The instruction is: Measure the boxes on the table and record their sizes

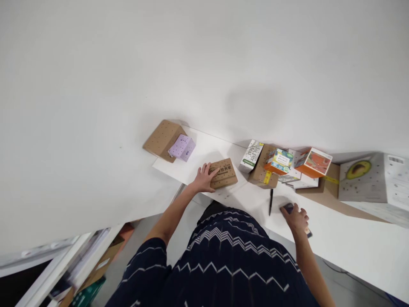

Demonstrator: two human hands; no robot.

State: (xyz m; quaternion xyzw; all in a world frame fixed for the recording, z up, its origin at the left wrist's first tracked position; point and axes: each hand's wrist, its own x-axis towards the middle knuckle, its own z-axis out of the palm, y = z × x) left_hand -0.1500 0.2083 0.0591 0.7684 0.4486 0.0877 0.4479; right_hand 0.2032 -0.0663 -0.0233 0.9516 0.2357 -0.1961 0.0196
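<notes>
My left hand [203, 179] rests at the left end of a small brown cardboard box [226, 172] with dark printing. Its fingers are spread; one lies across the box top and the thumb is at the near edge. Over a dark phone [288, 207] lying on the white table is my right hand [296, 219], its fingers curved around the phone, whose two ends show past the hand. A black pen [271, 202] lies just left of that hand.
At the table's [358, 238] left end stand a brown carton [164, 138] and a lilac box [182, 147]. Along the wall are a Super Meal box [252, 154], a brown box [263, 170], orange boxes [315, 162] and a large avocado carton [364, 179]. Shelving [79, 260] stands lower left.
</notes>
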